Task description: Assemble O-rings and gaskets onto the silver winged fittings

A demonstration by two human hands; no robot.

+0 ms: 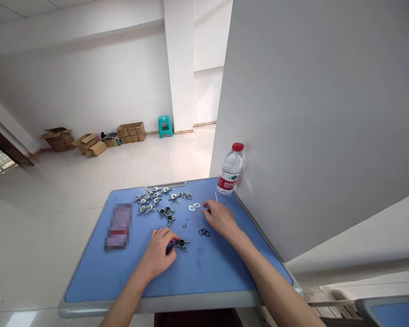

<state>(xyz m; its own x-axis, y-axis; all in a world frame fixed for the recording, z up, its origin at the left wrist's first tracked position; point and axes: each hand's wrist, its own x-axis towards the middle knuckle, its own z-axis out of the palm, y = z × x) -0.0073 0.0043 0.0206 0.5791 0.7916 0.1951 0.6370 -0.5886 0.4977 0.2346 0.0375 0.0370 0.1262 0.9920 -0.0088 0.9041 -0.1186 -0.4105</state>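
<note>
My left hand (159,251) rests on the table with curled fingers, thumb and forefinger gripping a small metal fitting with a round black centre (182,244). At the right, my right hand (221,217) is bent around what looks like a screwdriver, mostly hidden; its thin metal shaft (216,196) shows beyond the knuckles. Two flat metal plates (194,206) lie just left of those fingertips. Several black rubber rings (204,232) sit between the hands, near tiny metal pieces (184,225). Farther back are several fittings with black centres (167,212).
Bare metal fittings (150,197) are heaped at the back left of the blue table (225,272). A blurred purple packet (119,226) lies left. A water bottle (230,170) stands at the back right, by a grey partition (310,113). Cardboard boxes (131,132) and a stool (165,126) stand beyond.
</note>
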